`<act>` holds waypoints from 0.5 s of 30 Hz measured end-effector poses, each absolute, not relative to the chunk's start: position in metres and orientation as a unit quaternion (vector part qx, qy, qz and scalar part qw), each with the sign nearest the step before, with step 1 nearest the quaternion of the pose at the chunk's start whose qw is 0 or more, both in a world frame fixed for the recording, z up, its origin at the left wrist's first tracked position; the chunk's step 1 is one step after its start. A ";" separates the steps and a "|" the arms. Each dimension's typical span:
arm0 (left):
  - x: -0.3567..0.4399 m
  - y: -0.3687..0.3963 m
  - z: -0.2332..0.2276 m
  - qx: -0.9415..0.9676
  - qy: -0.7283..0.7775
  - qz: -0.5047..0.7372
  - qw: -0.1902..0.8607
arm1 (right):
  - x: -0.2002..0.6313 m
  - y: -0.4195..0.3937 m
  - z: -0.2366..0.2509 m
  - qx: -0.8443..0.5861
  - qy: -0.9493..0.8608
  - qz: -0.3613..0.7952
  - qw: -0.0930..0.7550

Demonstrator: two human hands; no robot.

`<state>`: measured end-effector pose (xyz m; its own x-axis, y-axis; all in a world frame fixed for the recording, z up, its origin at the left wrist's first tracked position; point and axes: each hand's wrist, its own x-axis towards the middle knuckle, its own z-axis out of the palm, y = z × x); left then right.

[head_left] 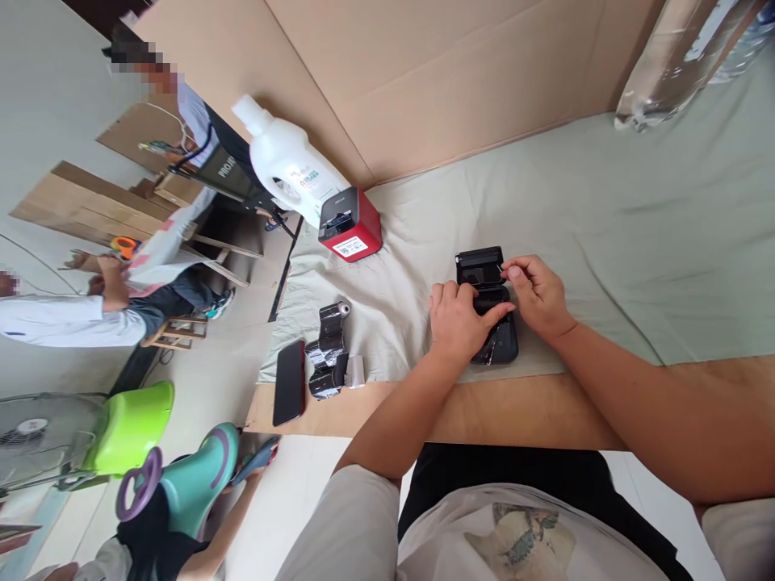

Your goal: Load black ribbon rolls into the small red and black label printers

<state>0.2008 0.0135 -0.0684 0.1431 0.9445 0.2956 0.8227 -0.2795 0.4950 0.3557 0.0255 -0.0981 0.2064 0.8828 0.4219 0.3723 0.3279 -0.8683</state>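
Note:
A small black device (509, 343) lies on the cloth in front of me, its hinged lid (479, 260) swung up. My left hand (455, 321) grips it from the left, with the fingers bent over the near edge of the lid and the thumb stretched across the body. This hand covers much of the inside. My right hand (538, 295) is closed in a pinch at the lid's right edge. A tiny pale tip shows at those fingertips, too small to name. Shiny black wrap shows on the body beneath my left thumb.
Left of the device lie crumpled black wrapping (330, 343), a small white roll (355, 372) and a phone (289, 382). Behind them stand a red-and-black box (363, 234) and a white jug (291, 157). Cardboard (472, 73) lines the back. Other people sit at left.

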 end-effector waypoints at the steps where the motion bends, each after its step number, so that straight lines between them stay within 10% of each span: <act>1: 0.198 0.013 -0.068 0.752 0.581 0.290 0.117 | 0.356 0.025 -0.098 -0.538 -0.590 0.223 0.560; 15: 0.173 0.025 -0.074 0.736 0.550 0.297 0.258 | 0.357 0.028 -0.102 -0.556 -0.581 0.193 0.563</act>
<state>0.1735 0.0253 -0.0743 0.2171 0.9639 0.1539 0.6568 -0.2609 0.7075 0.3574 0.0275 -0.1017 0.2505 0.8628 0.4391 0.4286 0.3079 -0.8494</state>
